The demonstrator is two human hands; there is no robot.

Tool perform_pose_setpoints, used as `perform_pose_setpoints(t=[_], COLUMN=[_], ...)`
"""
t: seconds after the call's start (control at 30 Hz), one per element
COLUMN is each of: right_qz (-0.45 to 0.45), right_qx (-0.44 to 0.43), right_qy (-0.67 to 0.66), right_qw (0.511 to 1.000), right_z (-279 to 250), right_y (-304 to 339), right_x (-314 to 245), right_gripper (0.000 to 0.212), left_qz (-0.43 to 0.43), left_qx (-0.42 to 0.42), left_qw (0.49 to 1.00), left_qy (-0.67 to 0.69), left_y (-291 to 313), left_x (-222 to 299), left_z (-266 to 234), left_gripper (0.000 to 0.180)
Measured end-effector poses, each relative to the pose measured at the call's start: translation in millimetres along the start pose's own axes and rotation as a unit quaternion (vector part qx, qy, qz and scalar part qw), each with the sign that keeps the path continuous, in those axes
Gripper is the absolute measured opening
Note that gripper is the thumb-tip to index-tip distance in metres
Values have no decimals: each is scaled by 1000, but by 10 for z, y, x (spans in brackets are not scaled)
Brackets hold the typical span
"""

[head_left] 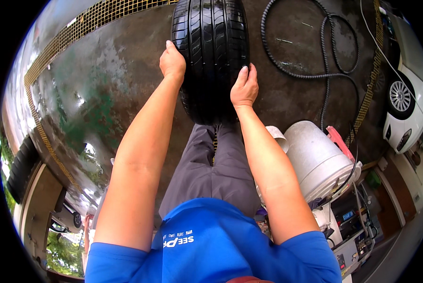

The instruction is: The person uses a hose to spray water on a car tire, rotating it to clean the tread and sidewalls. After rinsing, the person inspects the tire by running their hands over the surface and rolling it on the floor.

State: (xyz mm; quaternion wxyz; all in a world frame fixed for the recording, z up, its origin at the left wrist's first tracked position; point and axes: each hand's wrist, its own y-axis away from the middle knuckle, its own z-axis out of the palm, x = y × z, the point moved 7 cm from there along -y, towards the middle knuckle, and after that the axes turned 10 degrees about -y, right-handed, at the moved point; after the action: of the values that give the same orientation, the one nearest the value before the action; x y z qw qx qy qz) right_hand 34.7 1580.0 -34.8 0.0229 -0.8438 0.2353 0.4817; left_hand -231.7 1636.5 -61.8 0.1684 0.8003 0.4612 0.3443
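Observation:
A black car tyre [210, 52] stands upright on its tread on the wet concrete floor, straight ahead of me. My left hand [172, 61] presses flat on the tyre's left shoulder. My right hand [244, 87] grips its right shoulder, a little lower. Both arms reach out straight from my blue shirt, and my grey trouser legs are just behind the tyre.
A coiled black hose [324, 56] lies on the floor to the right. A silver cylindrical tank [317, 158] on a machine stands at my right side. A white car [407, 101] is parked at the far right. Yellow drain grating [74, 30] borders the floor. Another tyre [20, 167] leans at left.

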Motion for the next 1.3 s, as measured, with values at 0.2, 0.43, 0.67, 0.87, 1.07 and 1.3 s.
perform_pose_setpoints(t=[0.2, 0.43, 0.67, 0.87, 1.07, 1.3], right_qz=[6, -1, 1, 23, 23, 39], right_qx=[-7, -11, -8, -25, -24, -30], right_qy=[2, -2, 15, 26, 39, 10], right_qw=[1000, 1000, 1000, 999, 999, 999], right_z=[-6, -1, 122, 304, 420, 522], right_y=[-37, -25, -55, -124, -247, -395], right_x=[-21, -48, -197, -366, -489, -599], right_gripper=[52, 51, 52, 57, 57, 57], left_qz=[-5, -3, -9, -36, -64, -85], left_qx=[0, 1, 6, 3, -1, -9], left_qw=[1000, 1000, 1000, 998, 997, 995], left_qy=[-2, 4, 17, 50, 48, 40], left_y=[-2, -14, -262, -460, -472, -725], left_x=[28, 15, -37, 13, 245, 286], left_z=[8, 12, -26, -133, -249, -250], left_gripper=[68, 67, 68, 68, 70, 71])
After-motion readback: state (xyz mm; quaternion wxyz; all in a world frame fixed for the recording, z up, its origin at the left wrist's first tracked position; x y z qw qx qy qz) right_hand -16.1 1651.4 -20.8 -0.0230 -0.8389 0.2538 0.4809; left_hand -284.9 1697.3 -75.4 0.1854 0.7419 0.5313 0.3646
